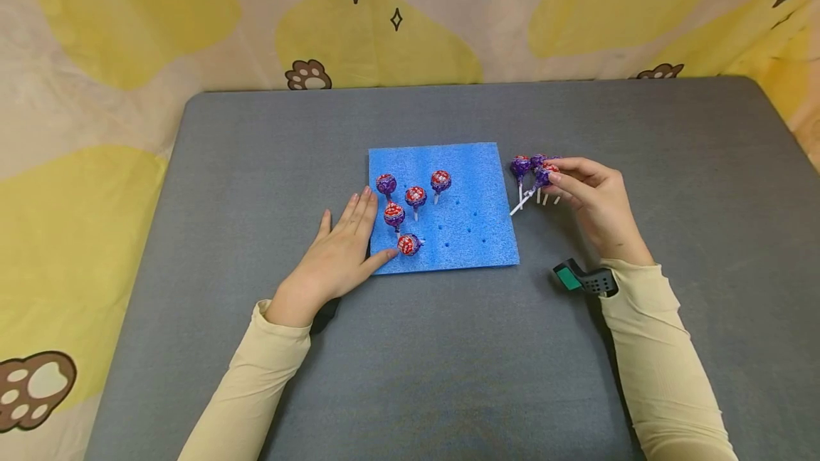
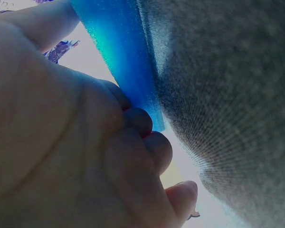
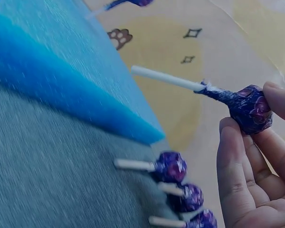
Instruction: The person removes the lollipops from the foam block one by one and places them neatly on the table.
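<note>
Grey tabletop (image 1: 448, 375): five lollipops (image 1: 416, 195) on foam board (image 1: 487, 198), touched by outstretched left hand (image 1: 339, 251); sixth lollipop (image 3: 249, 110) is pinched by right hand (image 1: 602, 212); others (image 1: 521, 166) half-hidden.

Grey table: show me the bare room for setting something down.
Bare table lies beyond the blue board, up to the patterned cloth; between the two sleeves; and right of the right hand. Crowded: just right of the board, where loose lollipops lie by that hand, and toward the board's left, where five lollipops sit near the left hand.
</note>
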Demonstrator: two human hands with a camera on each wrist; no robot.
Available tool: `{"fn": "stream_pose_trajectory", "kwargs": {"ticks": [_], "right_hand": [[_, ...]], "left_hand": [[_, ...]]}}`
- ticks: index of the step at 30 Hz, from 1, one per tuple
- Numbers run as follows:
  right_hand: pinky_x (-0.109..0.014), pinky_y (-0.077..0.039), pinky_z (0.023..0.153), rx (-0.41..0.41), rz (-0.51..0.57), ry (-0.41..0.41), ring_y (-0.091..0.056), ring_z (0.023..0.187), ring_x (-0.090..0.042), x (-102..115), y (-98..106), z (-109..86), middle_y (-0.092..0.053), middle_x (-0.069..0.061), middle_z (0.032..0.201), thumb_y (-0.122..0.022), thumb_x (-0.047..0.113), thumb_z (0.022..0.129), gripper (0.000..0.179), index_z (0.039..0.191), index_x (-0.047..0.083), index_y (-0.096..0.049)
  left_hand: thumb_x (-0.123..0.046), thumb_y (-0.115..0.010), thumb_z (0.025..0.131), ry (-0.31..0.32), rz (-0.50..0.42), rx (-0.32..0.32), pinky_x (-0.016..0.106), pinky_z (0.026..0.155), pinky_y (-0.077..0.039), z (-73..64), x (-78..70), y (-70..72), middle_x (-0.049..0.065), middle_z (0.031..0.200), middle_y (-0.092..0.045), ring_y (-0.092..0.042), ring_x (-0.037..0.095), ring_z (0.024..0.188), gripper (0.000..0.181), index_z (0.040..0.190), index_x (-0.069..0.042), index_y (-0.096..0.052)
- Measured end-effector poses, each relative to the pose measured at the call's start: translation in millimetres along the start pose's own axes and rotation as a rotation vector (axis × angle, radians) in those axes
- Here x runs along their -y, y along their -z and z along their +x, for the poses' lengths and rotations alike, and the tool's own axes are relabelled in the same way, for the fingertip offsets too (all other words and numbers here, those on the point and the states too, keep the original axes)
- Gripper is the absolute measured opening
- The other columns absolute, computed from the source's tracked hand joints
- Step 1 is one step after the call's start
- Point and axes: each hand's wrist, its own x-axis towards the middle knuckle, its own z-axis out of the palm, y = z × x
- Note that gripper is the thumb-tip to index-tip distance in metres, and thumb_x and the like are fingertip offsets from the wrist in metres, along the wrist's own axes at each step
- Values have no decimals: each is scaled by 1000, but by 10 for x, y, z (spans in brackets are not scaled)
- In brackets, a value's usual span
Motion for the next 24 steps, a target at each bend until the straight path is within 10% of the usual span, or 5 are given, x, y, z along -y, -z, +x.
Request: {"fn": "stream_pose_trajectory", "kwargs": {"ticks": [24], "right_hand": [[-29, -54, 66, -143, 237, -23, -66, 70, -23, -23, 400, 40, -69, -19, 87, -59, -9, 88, 12, 94, -14, -68]], "left_hand": [[-56, -41, 94, 1, 4, 7, 58, 109, 1, 21, 4, -7, 9, 157, 8, 7, 24, 143, 88, 151, -6, 3]]}}
